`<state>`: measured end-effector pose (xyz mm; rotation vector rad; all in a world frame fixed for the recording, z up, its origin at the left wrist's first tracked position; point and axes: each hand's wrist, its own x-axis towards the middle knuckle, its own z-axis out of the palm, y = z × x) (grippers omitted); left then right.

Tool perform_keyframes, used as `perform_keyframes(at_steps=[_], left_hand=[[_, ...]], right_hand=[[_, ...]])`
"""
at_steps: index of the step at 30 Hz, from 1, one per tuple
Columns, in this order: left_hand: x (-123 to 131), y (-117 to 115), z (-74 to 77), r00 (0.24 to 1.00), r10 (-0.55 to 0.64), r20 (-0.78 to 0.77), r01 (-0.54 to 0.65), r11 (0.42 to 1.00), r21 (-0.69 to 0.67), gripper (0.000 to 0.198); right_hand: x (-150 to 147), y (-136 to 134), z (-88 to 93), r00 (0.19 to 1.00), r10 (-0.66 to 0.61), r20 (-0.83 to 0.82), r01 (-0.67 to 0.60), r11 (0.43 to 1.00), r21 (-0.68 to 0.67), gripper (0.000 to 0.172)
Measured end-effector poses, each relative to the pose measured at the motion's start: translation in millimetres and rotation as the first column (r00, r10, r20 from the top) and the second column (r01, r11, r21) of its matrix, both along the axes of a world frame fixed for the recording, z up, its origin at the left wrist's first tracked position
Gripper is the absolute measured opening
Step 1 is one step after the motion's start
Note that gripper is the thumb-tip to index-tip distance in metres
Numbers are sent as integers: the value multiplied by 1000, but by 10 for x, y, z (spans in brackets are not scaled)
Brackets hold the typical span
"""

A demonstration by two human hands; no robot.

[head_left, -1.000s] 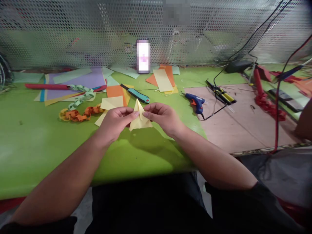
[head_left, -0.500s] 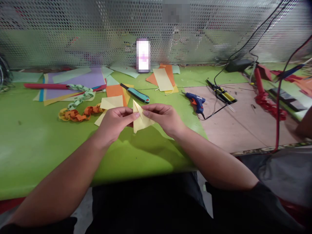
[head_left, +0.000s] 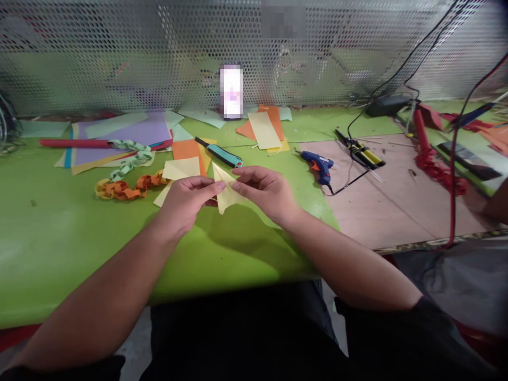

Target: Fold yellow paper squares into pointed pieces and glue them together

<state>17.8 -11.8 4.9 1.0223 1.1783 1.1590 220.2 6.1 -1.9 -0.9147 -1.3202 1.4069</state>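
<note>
Between my hands a folded pale yellow paper [head_left: 227, 191] forms a pointed shape, its tip toward the upper left. My left hand [head_left: 186, 203] pinches its left side, and my right hand [head_left: 264, 190] grips its right side between thumb and fingers. Part of the paper is hidden behind my fingers. Just beyond my left hand lies a loose pale yellow sheet [head_left: 181, 169] on an orange sheet [head_left: 188, 153]. A teal utility knife [head_left: 219, 154] rests beyond the gap between my hands.
Paper chains in orange-yellow [head_left: 127, 189] and green [head_left: 130, 159] lie on the green table [head_left: 59, 238]. A blue glue gun [head_left: 317, 166] sits on a pinkish board [head_left: 369, 201] with its cord. A forearm [head_left: 496, 203] enters at the right edge.
The yellow paper has gone from a wide triangle to a narrower, tilted point. My hands have drawn slightly closer around it.
</note>
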Motion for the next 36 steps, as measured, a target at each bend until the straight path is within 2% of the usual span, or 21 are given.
perform_keyframes(at_steps=[4,8,12,16,21,26,30,36], left_hand=[[7,0,-3,997,-23,73,23,1000,2,25],[-12,-21,3,994,-106,0,106,994,10,29],[-46,-39,21,988,-139,-74,139,990,-8,29],[-56,-34,43,994,-87,-66,88,996,9,28],[-50,-19,89,999,-43,8,43,999,3,29],[-45,-20,118,999,-42,11,42,999,-5,29],[-39,-23,117,999,-41,18,42,999,-7,28],[-38,-32,122,997,-58,52,59,998,-17,29]], right_hand=[[4,-20,5,999,26,19,-27,998,64,39],[35,-19,-9,986,-27,163,-1,985,170,32],[73,-2,-10,953,-88,290,-33,921,388,25],[110,0,53,933,-91,348,-101,862,497,29],[163,5,134,920,-63,388,-195,784,589,37],[181,26,112,919,-111,378,-179,737,651,31],[204,37,84,904,-147,402,-205,675,709,30],[259,46,32,848,-215,484,-253,638,727,29]])
